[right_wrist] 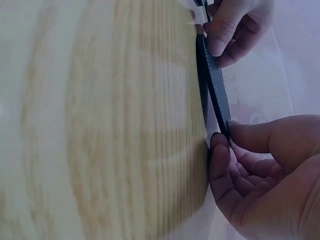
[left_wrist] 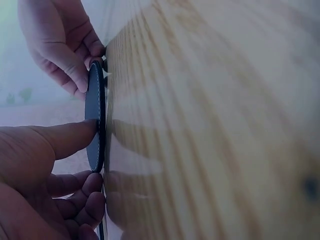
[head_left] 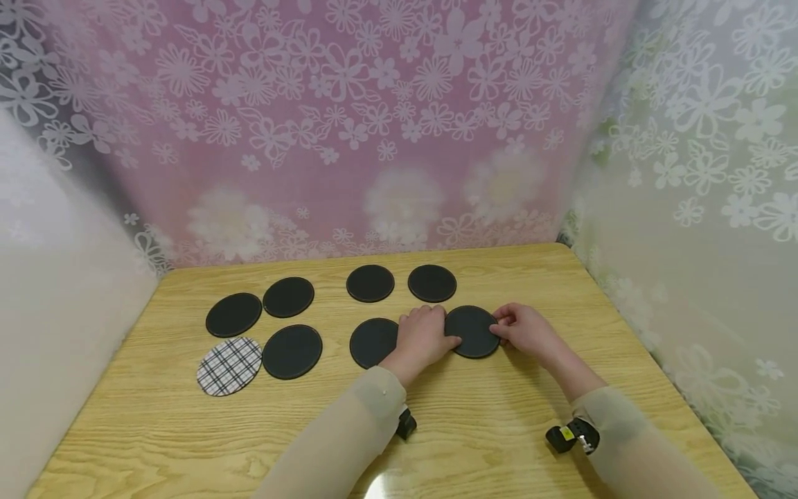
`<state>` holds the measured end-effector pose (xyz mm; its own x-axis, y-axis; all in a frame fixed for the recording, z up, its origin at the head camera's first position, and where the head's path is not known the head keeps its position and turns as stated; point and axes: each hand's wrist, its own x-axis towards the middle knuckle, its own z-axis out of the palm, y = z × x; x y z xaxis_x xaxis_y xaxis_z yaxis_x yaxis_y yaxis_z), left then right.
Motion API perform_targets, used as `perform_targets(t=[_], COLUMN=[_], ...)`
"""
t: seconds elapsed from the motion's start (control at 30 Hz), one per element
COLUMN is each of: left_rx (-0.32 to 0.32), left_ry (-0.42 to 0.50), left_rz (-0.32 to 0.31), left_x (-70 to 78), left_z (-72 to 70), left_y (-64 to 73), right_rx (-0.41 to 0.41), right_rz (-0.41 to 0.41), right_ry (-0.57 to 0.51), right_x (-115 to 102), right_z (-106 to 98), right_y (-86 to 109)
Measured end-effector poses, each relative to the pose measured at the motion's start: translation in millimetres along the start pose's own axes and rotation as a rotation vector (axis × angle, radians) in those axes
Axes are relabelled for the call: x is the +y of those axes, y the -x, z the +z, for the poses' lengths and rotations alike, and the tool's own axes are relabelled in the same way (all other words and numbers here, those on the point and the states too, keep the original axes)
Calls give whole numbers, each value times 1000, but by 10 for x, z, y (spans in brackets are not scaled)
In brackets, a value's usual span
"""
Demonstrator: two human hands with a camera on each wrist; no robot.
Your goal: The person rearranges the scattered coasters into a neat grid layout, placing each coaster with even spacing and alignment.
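A round black coaster (head_left: 472,333) with a stitched rim lies between both hands at the right of the table, its right edge slightly raised. My right hand (head_left: 526,328) pinches that edge, thumb on top and forefinger underneath, as the right wrist view shows. From the opposite side my left hand (head_left: 424,336) holds it, the thumb (left_wrist: 75,139) on its upper face and the fingers curled at the rim close to the tabletop. Another black coaster (head_left: 373,343) sits just left of the left hand, which partly covers it.
Behind the hands lie two black coasters (head_left: 432,283). On the left is a group of several: black ones (head_left: 291,352) and one with a white-and-black plaid face (head_left: 229,366). The wooden table (head_left: 486,430) meets flowered curtains at the back and sides.
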<state>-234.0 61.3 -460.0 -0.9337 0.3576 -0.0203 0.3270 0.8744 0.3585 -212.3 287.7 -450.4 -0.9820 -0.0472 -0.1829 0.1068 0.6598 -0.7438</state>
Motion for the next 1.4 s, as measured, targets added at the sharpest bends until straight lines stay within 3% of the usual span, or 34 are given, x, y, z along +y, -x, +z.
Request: perform_targets(t=[0.17, 0.37, 1.4], left_rx=[7, 4, 25], left_ry=[-11, -1, 62], left_rz=[7, 10, 45], left_x=[-7, -12, -43], left_z=[7, 15, 9], left_y=[-1, 0, 18], right_rx=[38, 42, 23], right_rz=[-33, -39, -36], right_ry=[141, 184, 230], right_x=[-7, -18, -41], right_z=[8, 15, -16], right_y=[-18, -22, -52])
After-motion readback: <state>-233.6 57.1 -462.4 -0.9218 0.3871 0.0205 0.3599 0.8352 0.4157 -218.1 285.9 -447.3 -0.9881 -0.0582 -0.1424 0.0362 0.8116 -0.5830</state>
